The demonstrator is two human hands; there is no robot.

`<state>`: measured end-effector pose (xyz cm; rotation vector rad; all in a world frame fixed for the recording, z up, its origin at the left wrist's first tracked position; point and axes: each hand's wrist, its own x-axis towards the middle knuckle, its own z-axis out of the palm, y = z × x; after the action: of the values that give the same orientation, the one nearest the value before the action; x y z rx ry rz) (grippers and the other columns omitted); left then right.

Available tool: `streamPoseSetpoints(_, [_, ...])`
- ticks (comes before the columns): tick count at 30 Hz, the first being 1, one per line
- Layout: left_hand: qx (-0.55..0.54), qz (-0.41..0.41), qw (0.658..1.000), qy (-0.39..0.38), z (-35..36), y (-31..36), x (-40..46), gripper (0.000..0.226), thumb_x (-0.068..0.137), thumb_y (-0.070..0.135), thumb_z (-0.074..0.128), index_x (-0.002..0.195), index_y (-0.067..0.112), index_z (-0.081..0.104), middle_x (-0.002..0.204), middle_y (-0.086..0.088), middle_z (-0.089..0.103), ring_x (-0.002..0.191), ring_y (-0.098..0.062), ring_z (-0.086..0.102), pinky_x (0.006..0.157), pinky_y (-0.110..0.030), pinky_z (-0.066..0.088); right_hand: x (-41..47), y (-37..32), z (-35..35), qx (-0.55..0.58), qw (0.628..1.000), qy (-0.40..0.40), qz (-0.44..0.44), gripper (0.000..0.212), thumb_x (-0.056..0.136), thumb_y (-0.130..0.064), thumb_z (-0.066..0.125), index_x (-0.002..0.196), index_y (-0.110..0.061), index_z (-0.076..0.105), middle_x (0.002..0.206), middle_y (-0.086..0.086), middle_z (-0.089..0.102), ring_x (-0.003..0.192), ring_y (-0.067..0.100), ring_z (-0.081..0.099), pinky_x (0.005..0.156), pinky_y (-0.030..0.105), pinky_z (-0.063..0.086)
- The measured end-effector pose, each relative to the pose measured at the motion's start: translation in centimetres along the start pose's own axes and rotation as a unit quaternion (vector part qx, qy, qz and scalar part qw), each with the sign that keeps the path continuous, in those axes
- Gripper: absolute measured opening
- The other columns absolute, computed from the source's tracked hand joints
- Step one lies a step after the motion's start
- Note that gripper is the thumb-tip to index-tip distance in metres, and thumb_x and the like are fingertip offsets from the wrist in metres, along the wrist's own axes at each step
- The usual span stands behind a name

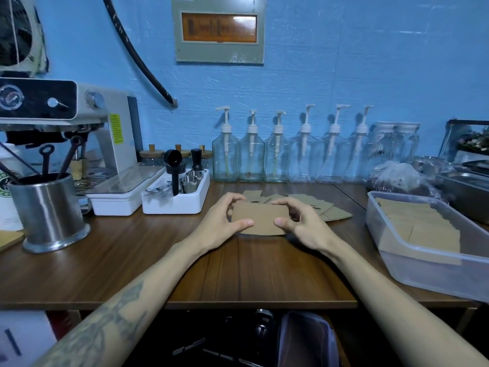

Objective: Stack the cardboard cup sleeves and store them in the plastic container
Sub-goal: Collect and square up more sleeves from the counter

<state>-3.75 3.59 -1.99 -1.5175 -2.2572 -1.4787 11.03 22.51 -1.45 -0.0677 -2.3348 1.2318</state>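
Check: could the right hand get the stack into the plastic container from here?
Probably yes: the right hand holds the sleeve stack, and the plastic container sits open just to its right, nothing between.

Loose cardboard sleeves [328,209] behind the hands – count indeterminate, partly masked by the held stack [260,217] and both hands. Stack depth not readable. Plastic container [423,263]: near corner cut off by the right edge; sleeves inside seen only through hazy walls. Espresso machine [63,112] cropped at left. Items beneath the desk [254,274] dark, unidentifiable – wall panel [219,27] lettering blurred
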Motion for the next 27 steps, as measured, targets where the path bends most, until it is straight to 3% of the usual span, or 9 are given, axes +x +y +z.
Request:
streamPoseSetpoints(3, [-0.074, -0.044, 0.996, 0.001, -0.6, -0.6, 0.7, 0.049, 0.084, 0.034, 0.076, 0.125, 0.024, 0.052, 0.101, 0.004, 0.057, 0.075, 0.000, 0.051, 0.074, -0.015, 0.043, -0.1, -0.1, -1.8, 0.027, 0.999, 0.035, 0.001, 0.034, 0.091, 0.000, 0.064, 0.114, -0.025, 0.061, 0.109, 0.000, 0.067, 0.099, 0.014, 0.062, 0.085, 0.022, 0.053])
streamPoseSetpoints(6, [-0.060, -0.086, 0.994, 0.019, -1.3, -1.2, 2.2, 0.038, 0.094, 0.040, 0.061, 0.125, 0.019, 0.053, 0.102, 0.002, 0.056, 0.084, -0.003, 0.052, 0.079, -0.016, 0.042, 0.0, 0.5, -3.9, 0.043, 0.995, 0.085, 0.013, 0.032, 0.093, 0.002, 0.061, 0.114, -0.022, 0.060, 0.097, 0.003, 0.065, 0.081, 0.007, 0.058, 0.068, 0.013, 0.046])
streamPoseSetpoints(11, [0.107, -0.133, 0.985, 0.008, -0.6, -2.6, 7.0, 0.037, 0.096, 0.037, 0.058, 0.126, 0.016, 0.052, 0.119, -0.008, 0.053, 0.104, -0.017, 0.055, 0.100, -0.033, 0.045, -0.7, 3.5, -5.2, -0.042, 0.995, 0.081, 0.044, 0.036, 0.092, -0.009, 0.065, 0.110, -0.040, 0.060, 0.106, 0.002, 0.068, 0.095, 0.019, 0.061, 0.087, 0.035, 0.050])
streamPoseSetpoints(17, [0.211, -0.239, 0.947, -0.033, 2.6, -1.7, 11.9, 0.082, 0.087, 0.067, 0.052, 0.148, 0.016, 0.032, 0.152, -0.010, 0.039, 0.139, -0.033, 0.037, 0.111, -0.047, 0.035, -0.6, 4.1, -5.0, -0.070, 0.992, 0.097, 0.040, 0.038, 0.089, -0.014, 0.070, 0.116, -0.038, 0.061, 0.102, -0.010, 0.069, 0.095, 0.017, 0.063, 0.088, 0.031, 0.050])
streamPoseSetpoints(20, [0.263, -0.280, 0.921, -0.056, 4.0, -1.5, 13.0, 0.097, 0.083, 0.077, 0.045, 0.153, 0.013, 0.022, 0.156, -0.013, 0.033, 0.143, -0.035, 0.030, 0.112, -0.045, 0.031, -0.6, 4.3, -4.9, -0.059, 0.994, 0.089, 0.032, 0.040, 0.088, -0.013, 0.071, 0.109, -0.045, 0.061, 0.100, -0.010, 0.070, 0.094, 0.015, 0.064, 0.083, 0.025, 0.048])
streamPoseSetpoints(24, [0.332, -0.273, 0.902, -0.030, 5.6, -2.6, 13.3, 0.100, 0.080, 0.081, 0.044, 0.151, 0.012, 0.027, 0.156, -0.012, 0.033, 0.142, -0.034, 0.030, 0.110, -0.045, 0.029, -0.4, 4.6, -4.9, -0.060, 0.993, 0.093, 0.034, 0.041, 0.087, -0.015, 0.072, 0.106, -0.050, 0.060, 0.100, -0.006, 0.069, 0.094, 0.018, 0.064, 0.084, 0.028, 0.050])
streamPoseSetpoints(27, [0.321, -0.283, 0.904, -0.004, 5.7, -3.3, 13.6, 0.094, 0.079, 0.076, 0.054, 0.147, 0.013, 0.036, 0.152, -0.011, 0.037, 0.138, -0.034, 0.033, 0.108, -0.045, 0.031, -0.3, 4.7, -5.0, -0.062, 0.993, 0.093, 0.032, 0.042, 0.087, -0.018, 0.072, 0.108, -0.052, 0.059, 0.099, -0.003, 0.070, 0.091, 0.021, 0.063, 0.086, 0.032, 0.050])
